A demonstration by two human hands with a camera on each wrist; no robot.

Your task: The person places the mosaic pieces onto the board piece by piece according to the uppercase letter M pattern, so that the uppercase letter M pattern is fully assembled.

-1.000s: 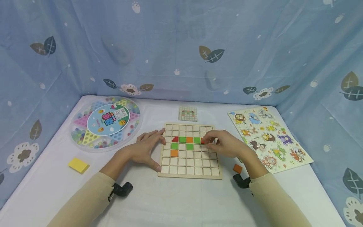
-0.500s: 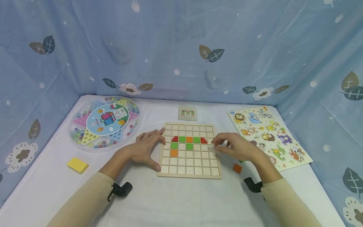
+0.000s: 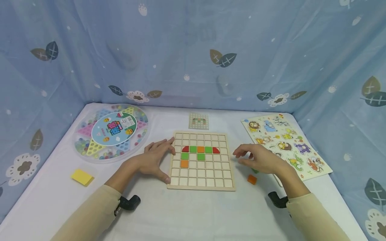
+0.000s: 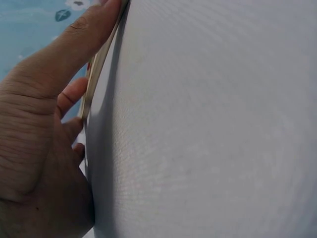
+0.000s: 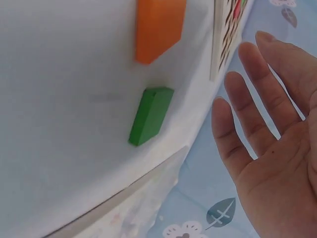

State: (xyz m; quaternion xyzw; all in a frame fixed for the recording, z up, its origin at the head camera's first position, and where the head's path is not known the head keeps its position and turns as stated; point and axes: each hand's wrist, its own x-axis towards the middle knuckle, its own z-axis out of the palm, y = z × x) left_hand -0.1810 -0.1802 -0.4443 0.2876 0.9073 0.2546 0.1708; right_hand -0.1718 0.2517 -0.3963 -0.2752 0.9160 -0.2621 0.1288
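A wooden grid board (image 3: pixel 205 173) lies flat on the white table. Set in it are a row of green, orange and red pieces, with more green and an orange tile (image 3: pixel 184 164) beneath. My left hand (image 3: pixel 155 159) rests along the board's left edge, thumb and fingers spread against its side. To the right of the board, my right hand (image 3: pixel 260 158) hovers with loosely bent fingers, holding nothing. Below it lie a loose orange tile (image 3: pixel 252 179) and a green tile (image 5: pixel 151 116), the latter mostly hidden by the hand in the head view.
A small pattern card (image 3: pixel 198 121) lies behind the board. An animal puzzle board (image 3: pixel 289 147) is at the right, and a round marble game (image 3: pixel 114 129) at the left rear. Yellow tiles (image 3: pixel 82 177) sit at the far left. Blue curtains (image 3: pixel 181 50) enclose the table.
My right hand has let go of the red rounded piece in the board's row and moved right, off the board towards the loose tiles. The left hand has stayed at the edge.
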